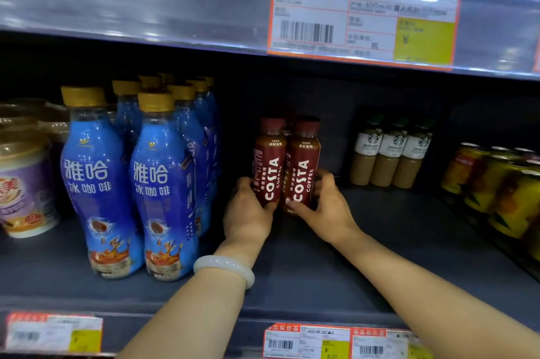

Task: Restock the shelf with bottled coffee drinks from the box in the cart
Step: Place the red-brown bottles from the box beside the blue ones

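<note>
Two dark red Costa coffee bottles stand side by side deep on the grey shelf (306,265). My left hand (248,212) grips the left Costa bottle (268,160) near its base, thumb across the front. My right hand (327,206) grips the right Costa bottle (302,165) the same way, fingers wrapped behind it. At least one more red bottle shows dimly behind the pair. A white bangle (225,268) sits on my left wrist. The box and cart are out of view.
Tall blue coffee bottles (163,192) with gold caps crowd the shelf to the left, beside a purple cup (23,183). Starbucks latte bottles (391,154) stand at the back right, yellow cans (502,192) further right. The upper shelf edge carries an orange price tag (362,19).
</note>
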{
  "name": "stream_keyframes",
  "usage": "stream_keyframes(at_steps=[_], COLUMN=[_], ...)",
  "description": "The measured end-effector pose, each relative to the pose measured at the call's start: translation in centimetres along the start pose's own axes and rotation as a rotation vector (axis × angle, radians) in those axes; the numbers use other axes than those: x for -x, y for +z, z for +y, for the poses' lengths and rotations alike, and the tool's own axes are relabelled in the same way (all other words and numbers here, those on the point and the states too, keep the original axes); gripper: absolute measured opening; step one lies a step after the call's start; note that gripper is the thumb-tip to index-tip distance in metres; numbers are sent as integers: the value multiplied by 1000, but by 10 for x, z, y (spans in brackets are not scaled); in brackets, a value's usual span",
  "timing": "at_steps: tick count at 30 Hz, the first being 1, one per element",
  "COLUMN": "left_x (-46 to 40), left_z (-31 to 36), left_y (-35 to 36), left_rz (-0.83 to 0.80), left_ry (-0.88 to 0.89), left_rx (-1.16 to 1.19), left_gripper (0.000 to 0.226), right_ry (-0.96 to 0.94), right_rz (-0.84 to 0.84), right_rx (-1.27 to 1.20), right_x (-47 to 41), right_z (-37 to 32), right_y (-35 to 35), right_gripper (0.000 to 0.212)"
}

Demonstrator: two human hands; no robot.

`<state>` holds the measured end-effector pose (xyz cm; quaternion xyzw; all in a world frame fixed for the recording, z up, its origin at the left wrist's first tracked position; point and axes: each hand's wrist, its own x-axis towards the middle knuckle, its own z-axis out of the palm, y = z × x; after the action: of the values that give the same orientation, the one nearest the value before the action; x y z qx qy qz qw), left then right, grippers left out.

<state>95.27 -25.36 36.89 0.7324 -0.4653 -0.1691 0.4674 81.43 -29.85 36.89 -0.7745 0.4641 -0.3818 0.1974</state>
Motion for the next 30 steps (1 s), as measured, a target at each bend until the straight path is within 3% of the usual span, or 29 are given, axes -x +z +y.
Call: stream_keyframes(at_steps=[4, 8, 14, 22, 30], left_x=[1, 9, 41, 140, 292], left_z=[2, 8, 41, 106, 148], left_y=[0, -6, -19, 31, 131], left_rz=[-10, 52, 171, -121, -404], left_ry=[-26, -23, 284, 625, 805], left_rx=[0, 34, -46, -370, -497], left_gripper=[56, 77, 62, 57, 48], right_ry=[15, 26, 52, 9, 253], right_rz=[-73, -129, -256, -159, -111], right_rx=[36, 159, 447, 677, 838], right_x=[3, 5, 22, 105, 258], right_z=[-3, -6, -18, -10, 64], right_y=[-8, -20, -54, -139, -272], right_gripper=[86, 87, 77, 59, 55])
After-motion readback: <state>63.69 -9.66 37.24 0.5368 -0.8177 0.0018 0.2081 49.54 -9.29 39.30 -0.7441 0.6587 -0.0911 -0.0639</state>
